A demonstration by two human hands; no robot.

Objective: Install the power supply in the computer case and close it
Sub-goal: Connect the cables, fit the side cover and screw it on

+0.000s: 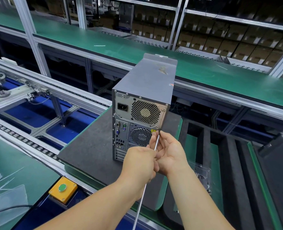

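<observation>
A grey computer case point(147, 80) stands upright on a dark foam mat point(91, 146), closed, with its rear panel facing me. The power supply point(144, 112), with its fan grille and socket, fills the top of that panel. A long thin screwdriver shaft point(156, 143) points at the case's right rear edge, just below the power supply's lower right corner screw. My left hand point(137, 163) grips the shaft lower down. My right hand point(172, 151) pinches it near the tip with thumb and fingers. The tip itself is too small to make out.
A yellow box with a green button point(63, 190) sits at the lower left beside a roller conveyor point(21, 138). Black foam trays point(228, 163) and a clear bag of small parts point(202, 175) lie to the right. A green belt point(220, 77) runs behind the case.
</observation>
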